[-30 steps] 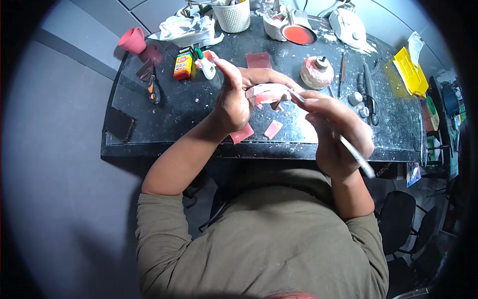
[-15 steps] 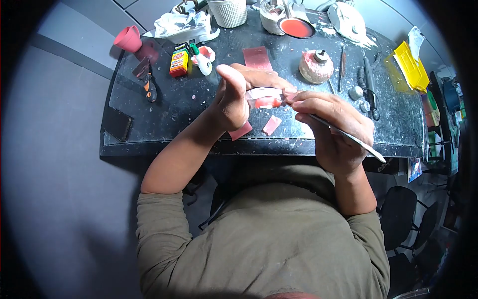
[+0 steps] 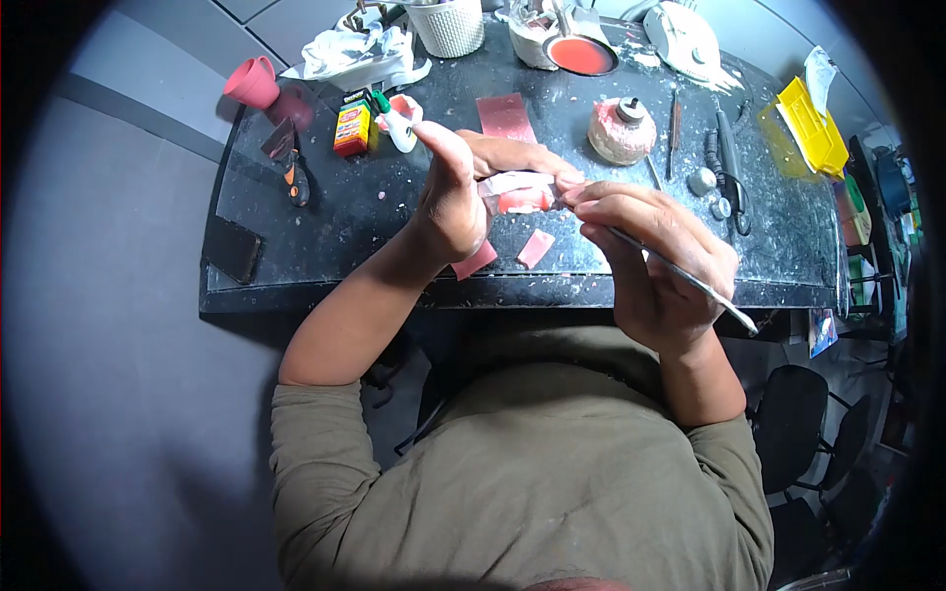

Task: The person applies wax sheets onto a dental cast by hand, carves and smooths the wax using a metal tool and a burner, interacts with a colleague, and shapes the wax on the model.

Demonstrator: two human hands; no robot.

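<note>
My left hand (image 3: 455, 197) is wrapped round a white plaster piece (image 3: 517, 183) with a red-pink wax part on its near side, held above the table. In my right hand (image 3: 670, 256) is a thin metal tool (image 3: 702, 286), gripped like a pen, its tip at the right end of the piece. The fingertips of both hands meet there and partly hide the tip. Below the piece, a small pink wax strip (image 3: 535, 249) and another pink wax sheet (image 3: 475, 261) lie on the table.
On the dark table (image 3: 394, 271) are a pink sheet (image 3: 506, 118), a round burner (image 3: 622, 133), a red-filled pan (image 3: 581, 55), a yellow-red box (image 3: 353, 126), a spatula (image 3: 296, 179), a black slab (image 3: 233, 248) and a corded handpiece (image 3: 729, 158). A pink cup (image 3: 253, 83) stands at the back left.
The plaster piece has turned so its red part faces nearer me. My right hand has moved left and lower, and the tool lies at a flatter angle. The view has shifted slightly.
</note>
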